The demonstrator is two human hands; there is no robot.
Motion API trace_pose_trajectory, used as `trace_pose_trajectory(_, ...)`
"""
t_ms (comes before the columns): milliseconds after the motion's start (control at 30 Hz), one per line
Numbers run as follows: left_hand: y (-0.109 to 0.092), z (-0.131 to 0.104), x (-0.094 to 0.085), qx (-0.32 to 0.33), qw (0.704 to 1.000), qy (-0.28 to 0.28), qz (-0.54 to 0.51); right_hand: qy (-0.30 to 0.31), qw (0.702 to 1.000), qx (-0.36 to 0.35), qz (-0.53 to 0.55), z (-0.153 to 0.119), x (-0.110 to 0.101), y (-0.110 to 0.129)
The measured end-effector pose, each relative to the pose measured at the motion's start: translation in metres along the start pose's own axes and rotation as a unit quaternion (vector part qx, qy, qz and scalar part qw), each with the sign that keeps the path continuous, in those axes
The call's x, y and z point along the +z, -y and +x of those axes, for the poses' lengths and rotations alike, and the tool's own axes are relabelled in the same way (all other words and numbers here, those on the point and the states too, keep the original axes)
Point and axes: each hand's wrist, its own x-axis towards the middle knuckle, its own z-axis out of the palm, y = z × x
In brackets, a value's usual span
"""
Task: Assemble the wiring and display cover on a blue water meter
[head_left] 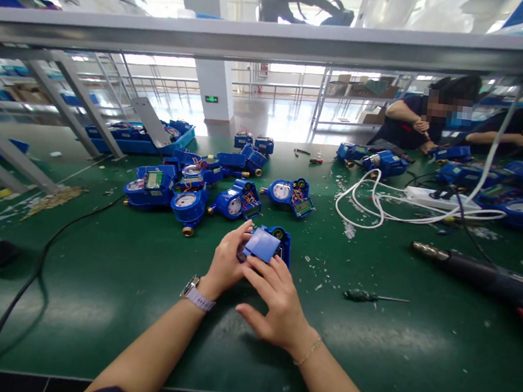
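A blue water meter [287,239] lies on the green table in front of me, its flat blue lid [262,245] tilted over its face. My left hand [228,258] curls around the meter's left side, with the fingertips by the lid. My right hand [278,301] rests its outstretched fingertips on the lid's lower right edge, its thumb spread apart. Just beyond are more meters, one opened [287,192] with wires and a small display showing, and another [237,201] to its left.
A green-handled screwdriver [360,296] and a heat gun [478,272] lie to the right. Behind them are a white power strip [439,199] and its looped cable. A black cable [45,248] crosses the left side. A metal shelf [277,42] spans overhead. Two people work across the table.
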Motion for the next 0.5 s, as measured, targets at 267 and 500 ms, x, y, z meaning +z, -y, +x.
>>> trace_pose_trajectory(267,-0.008,0.031,-0.003,-0.107,0.992,-0.027,-0.068,-0.035,0.990,0.126,0.047,-0.045,-0.025,-0.016)
trace_pose_trajectory(500,0.010,0.045,0.005,-0.146,0.977,-0.064,-0.142,-0.041,0.946,0.318,0.042,-0.121,-0.053,-0.021)
